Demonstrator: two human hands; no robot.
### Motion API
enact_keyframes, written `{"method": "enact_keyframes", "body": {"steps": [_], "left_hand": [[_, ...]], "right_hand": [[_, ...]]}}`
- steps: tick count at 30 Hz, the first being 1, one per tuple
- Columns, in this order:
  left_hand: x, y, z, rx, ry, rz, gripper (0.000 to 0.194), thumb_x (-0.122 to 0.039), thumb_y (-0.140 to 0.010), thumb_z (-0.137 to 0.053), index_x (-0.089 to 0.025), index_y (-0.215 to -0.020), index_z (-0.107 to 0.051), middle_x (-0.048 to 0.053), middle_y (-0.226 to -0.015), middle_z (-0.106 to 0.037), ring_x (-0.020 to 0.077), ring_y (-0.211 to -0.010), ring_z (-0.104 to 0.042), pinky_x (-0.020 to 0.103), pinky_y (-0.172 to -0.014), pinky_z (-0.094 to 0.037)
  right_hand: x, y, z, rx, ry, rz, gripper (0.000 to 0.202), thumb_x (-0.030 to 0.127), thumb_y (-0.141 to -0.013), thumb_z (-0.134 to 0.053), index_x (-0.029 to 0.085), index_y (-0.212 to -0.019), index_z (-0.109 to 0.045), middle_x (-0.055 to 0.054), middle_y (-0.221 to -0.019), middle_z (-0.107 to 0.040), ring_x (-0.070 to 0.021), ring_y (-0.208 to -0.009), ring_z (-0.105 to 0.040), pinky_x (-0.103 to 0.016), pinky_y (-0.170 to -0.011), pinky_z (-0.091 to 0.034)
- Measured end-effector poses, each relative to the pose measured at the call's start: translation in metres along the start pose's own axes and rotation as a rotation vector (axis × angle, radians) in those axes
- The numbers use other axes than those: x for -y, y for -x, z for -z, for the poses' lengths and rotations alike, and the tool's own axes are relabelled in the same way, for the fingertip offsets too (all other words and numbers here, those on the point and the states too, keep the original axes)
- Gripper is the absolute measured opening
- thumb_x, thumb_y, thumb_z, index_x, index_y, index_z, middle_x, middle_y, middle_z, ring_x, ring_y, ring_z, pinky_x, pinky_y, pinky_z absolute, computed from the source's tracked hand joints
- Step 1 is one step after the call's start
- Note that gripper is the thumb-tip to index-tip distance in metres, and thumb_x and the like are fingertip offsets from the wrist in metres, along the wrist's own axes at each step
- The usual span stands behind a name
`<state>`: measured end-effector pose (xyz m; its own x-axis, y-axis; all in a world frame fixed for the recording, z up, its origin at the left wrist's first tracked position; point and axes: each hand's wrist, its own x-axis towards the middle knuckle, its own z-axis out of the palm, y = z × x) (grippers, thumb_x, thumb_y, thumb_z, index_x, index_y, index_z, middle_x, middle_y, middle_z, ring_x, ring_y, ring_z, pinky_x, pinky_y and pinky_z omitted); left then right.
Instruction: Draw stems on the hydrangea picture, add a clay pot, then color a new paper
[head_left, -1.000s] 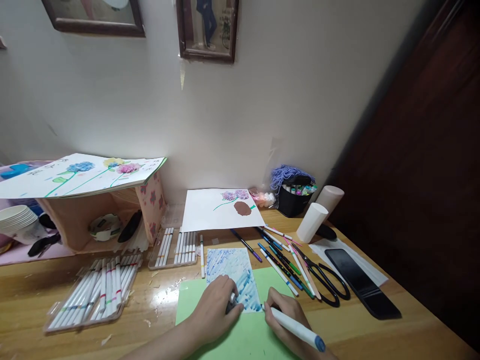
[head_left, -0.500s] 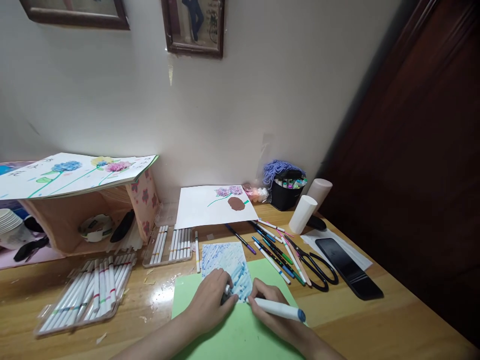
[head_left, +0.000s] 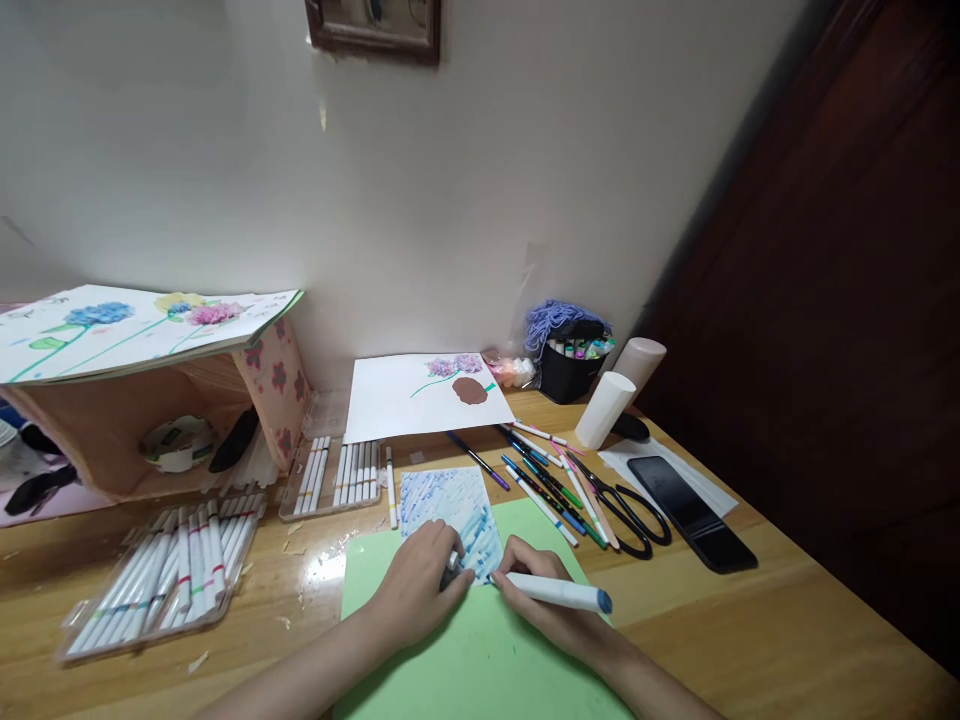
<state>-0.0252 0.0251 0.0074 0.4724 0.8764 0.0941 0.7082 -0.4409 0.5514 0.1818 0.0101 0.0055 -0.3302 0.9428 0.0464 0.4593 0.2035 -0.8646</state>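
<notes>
My right hand (head_left: 536, 590) is closed round a thick white marker (head_left: 562, 592) with a blue end. The marker's tip meets the lower right edge of a small white paper (head_left: 442, 500) covered in blue and purple strokes. My left hand (head_left: 426, 580) rests on that paper's lower left part, fingers curled over a marker cap (head_left: 452, 562), which is mostly hidden. Under both hands and the coloured paper lies a light green sheet (head_left: 480, 660).
Several loose pens (head_left: 551, 490) and black scissors (head_left: 630, 510) lie to the right, beside a phone (head_left: 691, 512). White markers fill clear trays (head_left: 330, 508) on the left. A flower drawing (head_left: 390, 395), a black marker case (head_left: 566, 375) and a white cylinder (head_left: 606, 410) stand farther back.
The camera view has tilted down and shifted slightly. Both hands keep their places on the paper, with the marker tip moved slightly at its lower edge.
</notes>
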Motion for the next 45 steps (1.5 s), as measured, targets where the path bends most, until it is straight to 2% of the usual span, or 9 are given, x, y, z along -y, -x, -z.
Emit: {"method": "enact_keyframes", "body": {"steps": [4, 8, 12, 16, 19, 28, 34, 39, 45], "left_hand": [[0.001, 0.000, 0.000, -0.001, -0.018, -0.025, 0.011, -0.030, -0.086, -0.051, -0.020, -0.091, -0.050, 0.005, -0.088, -0.055, 0.0211, -0.081, -0.051, 0.033, -0.070, -0.039], [0.002, -0.001, -0.001, -0.001, -0.045, -0.050, 0.013, -0.031, -0.087, -0.051, -0.019, -0.091, -0.050, 0.004, -0.086, -0.055, 0.0207, -0.080, -0.051, 0.032, -0.069, -0.039], [0.003, -0.002, -0.002, 0.009, -0.074, -0.068, 0.014, -0.032, -0.088, -0.050, -0.019, -0.092, -0.049, 0.004, -0.086, -0.054, 0.0206, -0.080, -0.051, 0.032, -0.068, -0.039], [0.004, -0.003, -0.003, 0.015, -0.084, -0.078, 0.015, -0.033, -0.089, -0.049, -0.019, -0.092, -0.048, 0.004, -0.086, -0.054, 0.0201, -0.078, -0.051, 0.031, -0.066, -0.038], [0.004, -0.004, -0.003, 0.022, -0.091, -0.080, 0.015, -0.033, -0.088, -0.050, -0.019, -0.092, -0.048, 0.004, -0.086, -0.054, 0.0205, -0.079, -0.050, 0.031, -0.066, -0.038], [0.004, -0.004, -0.003, 0.021, -0.087, -0.084, 0.015, -0.033, -0.089, -0.049, -0.018, -0.092, -0.049, 0.004, -0.085, -0.053, 0.0204, -0.078, -0.050, 0.032, -0.066, -0.039], [0.010, -0.005, -0.004, -0.008, 0.007, -0.109, 0.011, -0.017, -0.090, -0.038, -0.018, -0.089, -0.049, 0.005, -0.086, -0.055, 0.0197, -0.080, -0.051, 0.032, -0.069, -0.040], [0.014, -0.007, -0.006, -0.021, 0.041, -0.101, 0.010, -0.012, -0.086, -0.041, -0.019, -0.089, -0.049, 0.004, -0.087, -0.056, 0.0190, -0.082, -0.052, 0.030, -0.071, -0.041], [0.013, -0.007, -0.007, -0.024, 0.058, -0.097, 0.011, -0.013, -0.086, -0.041, -0.018, -0.089, -0.050, 0.004, -0.085, -0.056, 0.0194, -0.080, -0.051, 0.030, -0.069, -0.040]], "right_hand": [[-0.003, 0.000, 0.002, -0.056, 0.010, -0.035, 0.024, 0.036, -0.087, -0.048, 0.021, -0.069, -0.042, 0.004, -0.062, -0.047, -0.0127, -0.060, -0.047, -0.022, -0.054, -0.033], [-0.007, 0.000, 0.003, 0.007, -0.002, -0.029, 0.022, 0.036, -0.087, -0.048, 0.021, -0.072, -0.043, 0.004, -0.064, -0.047, -0.0122, -0.060, -0.047, -0.022, -0.055, -0.034], [-0.008, 0.001, 0.003, -0.081, -0.005, -0.056, 0.023, 0.034, -0.086, -0.050, 0.021, -0.069, -0.041, 0.006, -0.059, -0.044, -0.0107, -0.055, -0.043, -0.021, -0.051, -0.031], [-0.006, 0.001, 0.004, -0.005, 0.000, -0.031, 0.019, 0.031, -0.085, -0.051, 0.020, -0.071, -0.044, 0.005, -0.063, -0.048, -0.0108, -0.058, -0.045, -0.021, -0.053, -0.032], [-0.006, 0.000, 0.005, -0.081, 0.009, -0.069, 0.023, 0.033, -0.085, -0.051, 0.021, -0.069, -0.041, 0.005, -0.060, -0.045, -0.0109, -0.055, -0.043, -0.021, -0.051, -0.030], [-0.011, 0.000, 0.007, -0.114, 0.044, -0.088, 0.024, 0.035, -0.085, -0.051, 0.021, -0.069, -0.041, 0.006, -0.058, -0.042, -0.0107, -0.053, -0.041, -0.022, -0.050, -0.029], [-0.010, 0.000, 0.001, -0.195, -0.076, -0.074, 0.024, 0.036, -0.085, -0.053, 0.021, -0.069, -0.042, 0.006, -0.055, -0.041, -0.0101, -0.050, -0.038, -0.021, -0.047, -0.027], [0.004, 0.001, -0.011, 0.054, -0.089, -0.039, 0.019, 0.035, -0.085, -0.054, 0.020, -0.074, -0.050, 0.004, -0.066, -0.050, -0.0110, -0.059, -0.045, -0.021, -0.053, -0.032], [0.009, -0.001, -0.016, 0.035, -0.019, -0.001, 0.020, 0.033, -0.085, -0.053, 0.020, -0.072, -0.048, 0.004, -0.065, -0.050, -0.0113, -0.059, -0.047, -0.022, -0.055, -0.034]]}}
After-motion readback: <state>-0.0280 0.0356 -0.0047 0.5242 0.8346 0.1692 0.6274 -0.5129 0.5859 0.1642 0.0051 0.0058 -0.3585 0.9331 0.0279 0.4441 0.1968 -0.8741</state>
